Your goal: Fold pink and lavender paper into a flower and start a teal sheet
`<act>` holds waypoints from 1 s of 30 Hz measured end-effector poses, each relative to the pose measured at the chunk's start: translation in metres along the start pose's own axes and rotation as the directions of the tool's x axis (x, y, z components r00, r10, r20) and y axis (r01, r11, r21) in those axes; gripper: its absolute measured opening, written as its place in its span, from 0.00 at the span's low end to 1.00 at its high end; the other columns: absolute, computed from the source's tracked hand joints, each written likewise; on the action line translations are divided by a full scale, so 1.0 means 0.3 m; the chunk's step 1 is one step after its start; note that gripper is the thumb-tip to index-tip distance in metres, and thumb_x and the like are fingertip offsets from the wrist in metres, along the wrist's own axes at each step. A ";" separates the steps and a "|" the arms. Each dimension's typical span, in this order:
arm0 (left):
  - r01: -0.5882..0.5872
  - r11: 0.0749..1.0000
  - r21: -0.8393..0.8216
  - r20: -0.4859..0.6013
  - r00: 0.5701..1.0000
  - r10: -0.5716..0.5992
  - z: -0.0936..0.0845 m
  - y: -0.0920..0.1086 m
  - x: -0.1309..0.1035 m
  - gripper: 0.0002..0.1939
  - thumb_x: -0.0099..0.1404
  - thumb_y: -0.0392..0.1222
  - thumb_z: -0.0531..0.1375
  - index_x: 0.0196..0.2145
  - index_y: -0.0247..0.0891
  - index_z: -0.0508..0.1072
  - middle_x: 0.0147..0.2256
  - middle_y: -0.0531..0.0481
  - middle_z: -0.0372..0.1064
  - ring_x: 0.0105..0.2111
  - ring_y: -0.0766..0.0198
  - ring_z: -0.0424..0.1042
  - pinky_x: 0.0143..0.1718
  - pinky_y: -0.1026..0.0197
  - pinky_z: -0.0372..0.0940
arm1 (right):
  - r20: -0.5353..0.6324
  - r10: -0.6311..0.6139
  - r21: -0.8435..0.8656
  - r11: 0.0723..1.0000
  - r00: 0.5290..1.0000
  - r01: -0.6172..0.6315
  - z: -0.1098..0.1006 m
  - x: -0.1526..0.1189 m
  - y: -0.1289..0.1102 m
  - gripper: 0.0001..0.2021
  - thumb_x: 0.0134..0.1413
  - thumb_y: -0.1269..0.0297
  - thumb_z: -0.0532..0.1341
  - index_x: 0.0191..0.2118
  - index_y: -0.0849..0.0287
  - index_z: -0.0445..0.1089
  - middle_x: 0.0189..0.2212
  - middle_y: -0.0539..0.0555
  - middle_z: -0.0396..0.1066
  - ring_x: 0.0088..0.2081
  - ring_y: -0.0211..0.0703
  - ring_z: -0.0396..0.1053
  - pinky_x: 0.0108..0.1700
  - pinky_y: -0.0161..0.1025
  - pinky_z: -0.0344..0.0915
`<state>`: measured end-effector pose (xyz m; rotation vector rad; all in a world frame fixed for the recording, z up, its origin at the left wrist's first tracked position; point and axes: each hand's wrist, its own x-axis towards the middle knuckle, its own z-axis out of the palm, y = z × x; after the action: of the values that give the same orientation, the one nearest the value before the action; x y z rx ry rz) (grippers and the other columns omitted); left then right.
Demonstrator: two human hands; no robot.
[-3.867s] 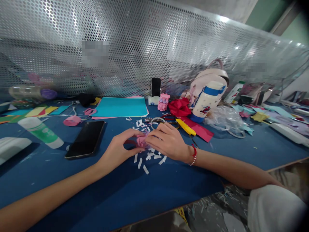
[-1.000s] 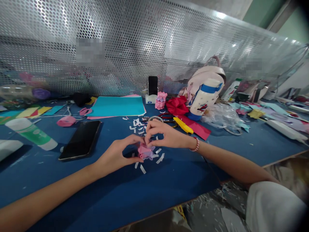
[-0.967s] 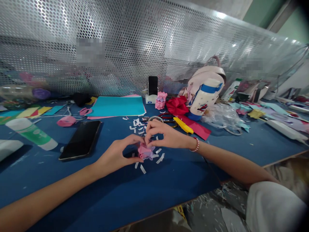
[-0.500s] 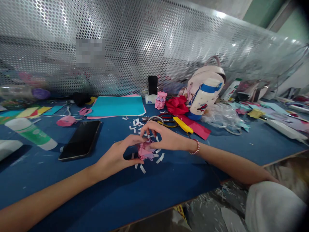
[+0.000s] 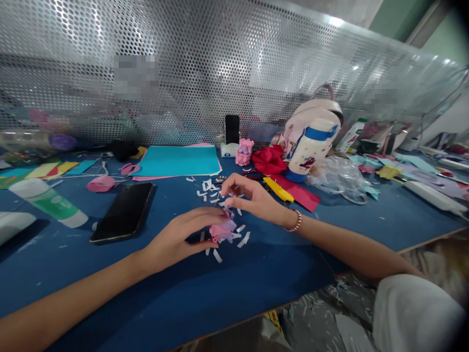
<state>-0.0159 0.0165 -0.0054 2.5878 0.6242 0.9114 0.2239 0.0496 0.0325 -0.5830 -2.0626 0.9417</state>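
Observation:
A crumpled pink and lilac paper piece (image 5: 222, 231) stands on the blue table, low in front of me. My left hand (image 5: 179, 237) is closed around its left side, thumb at the bottom and fingers over the top. Just above and to the right of it, my right hand (image 5: 252, 195) hovers apart from the paper, thumb and forefinger brought together; whatever is between their tips is too small to make out. White paper scraps (image 5: 244, 239) lie scattered around the piece and behind it.
Left of my hands lie a black phone (image 5: 124, 212) and a green-and-white tube (image 5: 49, 203). Behind are turquoise sheets (image 5: 178, 161), a similar pink paper piece (image 5: 244, 152) and a red paper shape (image 5: 269, 160). Rightward are a yellow cutter (image 5: 278, 189), a bottle (image 5: 306, 154) and a backpack (image 5: 320, 110).
My right hand has lifted off the pink and lilac paper and moved up and slightly right. My left hand stays on the paper, its fingers now lying further over the top.

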 end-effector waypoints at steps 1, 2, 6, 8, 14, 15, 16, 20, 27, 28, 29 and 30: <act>-0.021 1.000 0.005 0.007 1.000 0.021 -0.003 0.000 0.001 0.20 0.68 0.40 0.63 0.57 0.48 0.71 0.56 0.46 0.71 0.57 0.56 0.71 0.59 0.55 0.67 | -0.030 -0.013 0.009 1.000 0.999 0.013 -0.006 0.002 0.002 0.08 0.64 0.59 0.62 0.40 0.59 0.67 0.38 0.50 0.66 0.37 0.36 0.63 0.42 0.37 0.63; -0.039 0.999 0.011 0.010 0.999 0.039 -0.005 0.000 0.001 0.19 0.69 0.39 0.63 0.57 0.48 0.71 0.57 0.45 0.70 0.57 0.56 0.71 0.59 0.55 0.67 | -0.048 -0.017 0.009 1.000 0.999 0.017 -0.011 0.004 0.004 0.08 0.65 0.59 0.60 0.39 0.59 0.68 0.36 0.50 0.66 0.37 0.36 0.63 0.42 0.37 0.63; -0.072 0.995 0.064 0.015 0.997 0.071 -0.014 -0.002 -0.001 0.20 0.70 0.37 0.61 0.57 0.50 0.71 0.57 0.45 0.69 0.57 0.56 0.70 0.58 0.54 0.68 | 0.036 -0.044 -0.136 0.990 0.998 0.048 -0.044 0.011 0.019 0.07 0.65 0.61 0.61 0.37 0.58 0.70 0.36 0.50 0.68 0.40 0.38 0.65 0.46 0.39 0.64; -0.072 0.990 0.121 0.018 0.997 0.071 -0.018 -0.004 -0.006 0.20 0.70 0.36 0.60 0.57 0.51 0.71 0.59 0.45 0.66 0.58 0.55 0.69 0.57 0.54 0.69 | 0.128 -0.083 -0.222 0.969 0.988 0.110 -0.062 0.014 0.028 0.05 0.63 0.62 0.64 0.37 0.57 0.73 0.37 0.50 0.69 0.43 0.39 0.66 0.49 0.40 0.63; -0.117 0.957 0.264 0.040 0.993 0.111 -0.017 -0.014 -0.019 0.22 0.70 0.34 0.60 0.58 0.55 0.70 0.60 0.45 0.60 0.59 0.52 0.65 0.55 0.50 0.70 | 0.237 -0.135 -0.246 0.950 0.962 0.194 -0.077 0.019 0.032 0.04 0.59 0.63 0.67 0.39 0.55 0.76 0.37 0.49 0.70 0.44 0.39 0.66 0.52 0.42 0.62; -0.131 0.954 0.270 0.051 0.991 0.121 -0.015 -0.016 -0.020 0.23 0.70 0.34 0.60 0.58 0.54 0.69 0.59 0.44 0.60 0.58 0.52 0.66 0.54 0.50 0.71 | 0.249 -0.134 -0.248 0.948 0.959 0.197 -0.073 0.018 0.029 0.04 0.58 0.63 0.67 0.38 0.56 0.76 0.37 0.49 0.70 0.43 0.39 0.66 0.53 0.42 0.61; -0.148 0.951 0.272 0.065 0.989 0.135 -0.013 -0.019 -0.021 0.23 0.70 0.34 0.59 0.59 0.54 0.69 0.59 0.44 0.61 0.57 0.53 0.67 0.53 0.51 0.71 | 0.258 -0.131 -0.251 0.948 0.957 0.197 -0.069 0.018 0.026 0.04 0.58 0.63 0.68 0.37 0.56 0.76 0.36 0.49 0.69 0.43 0.39 0.66 0.53 0.42 0.61; -0.196 0.937 0.290 0.097 0.980 0.176 -0.004 -0.030 -0.028 0.24 0.70 0.33 0.58 0.61 0.51 0.67 0.58 0.43 0.61 0.54 0.54 0.70 0.50 0.53 0.72 | 0.276 -0.095 -0.275 0.946 0.957 0.173 -0.055 0.014 0.015 0.03 0.58 0.64 0.68 0.36 0.57 0.75 0.35 0.49 0.68 0.41 0.39 0.66 0.50 0.40 0.61; -0.185 0.934 0.305 0.122 0.980 0.155 -0.003 -0.023 -0.032 0.23 0.72 0.34 0.56 0.61 0.51 0.67 0.57 0.43 0.62 0.50 0.56 0.72 0.45 0.54 0.73 | 0.295 -0.065 -0.382 0.906 0.953 0.180 -0.052 0.006 -0.004 0.02 0.58 0.66 0.67 0.36 0.57 0.76 0.37 0.50 0.66 0.41 0.39 0.65 0.46 0.38 0.60; -0.185 0.933 0.307 0.122 0.980 0.155 -0.004 -0.021 -0.031 0.22 0.72 0.34 0.56 0.61 0.51 0.67 0.57 0.42 0.62 0.50 0.56 0.72 0.45 0.54 0.74 | 0.300 -0.059 -0.399 0.899 0.952 0.181 -0.051 0.005 -0.009 0.02 0.59 0.66 0.67 0.36 0.57 0.76 0.37 0.50 0.66 0.41 0.39 0.65 0.46 0.38 0.60; -0.187 0.932 0.310 0.124 0.980 0.156 -0.004 -0.020 -0.031 0.23 0.72 0.35 0.56 0.61 0.51 0.67 0.57 0.42 0.62 0.50 0.56 0.72 0.44 0.54 0.74 | 0.304 -0.051 -0.415 0.892 0.951 0.181 -0.049 0.003 -0.014 0.02 0.59 0.66 0.66 0.36 0.56 0.76 0.37 0.50 0.66 0.42 0.39 0.65 0.46 0.37 0.60; -0.190 0.931 0.311 0.125 0.980 0.158 -0.005 -0.020 -0.031 0.23 0.72 0.35 0.56 0.61 0.51 0.66 0.57 0.42 0.62 0.50 0.55 0.72 0.44 0.54 0.74 | 0.306 -0.043 -0.429 0.885 0.951 0.178 -0.047 0.002 -0.019 0.02 0.59 0.66 0.66 0.36 0.56 0.75 0.37 0.50 0.66 0.42 0.39 0.65 0.46 0.37 0.60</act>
<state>-0.0252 0.0171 -0.0118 3.0008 0.5624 0.7814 0.2345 0.0525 0.0432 -0.5797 -2.5800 0.4915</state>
